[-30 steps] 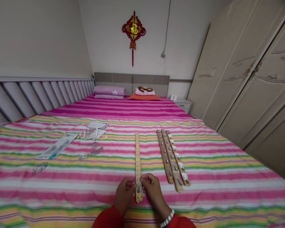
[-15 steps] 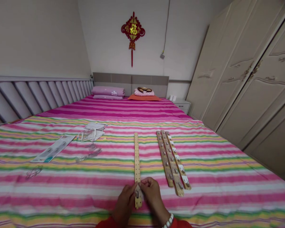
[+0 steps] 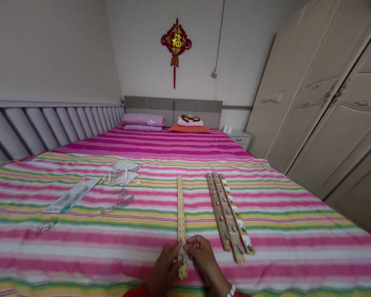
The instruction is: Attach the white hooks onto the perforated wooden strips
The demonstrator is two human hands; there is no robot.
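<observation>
Snugly, both hands' fingers (image 3: 172,250) hold a perforated strip's (image 3: 181,210) edges, clear of hooked strips (image 3: 230,219).

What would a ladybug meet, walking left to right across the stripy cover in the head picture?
Long flat package, whitish packaging pile, left hand, yellowish strip with holes, right hand, three strips with hooks.

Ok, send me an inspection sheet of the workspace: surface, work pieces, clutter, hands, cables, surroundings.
Surface: striped bed cover, slightly wrinkled.
Work pieces: perforated strip between the hands, metal hook near its near end; three hook-fitted strips to the right.
Clutter: long white package, white packets, clear plastic pieces and wire-like loops, all left.
Hands: left hand and right hand at the strip's near end; grip unclear.
Cables: one wall cable, ending in a grey block.
Surroundings: wardrobe right, railing left, headboard ahead.
</observation>
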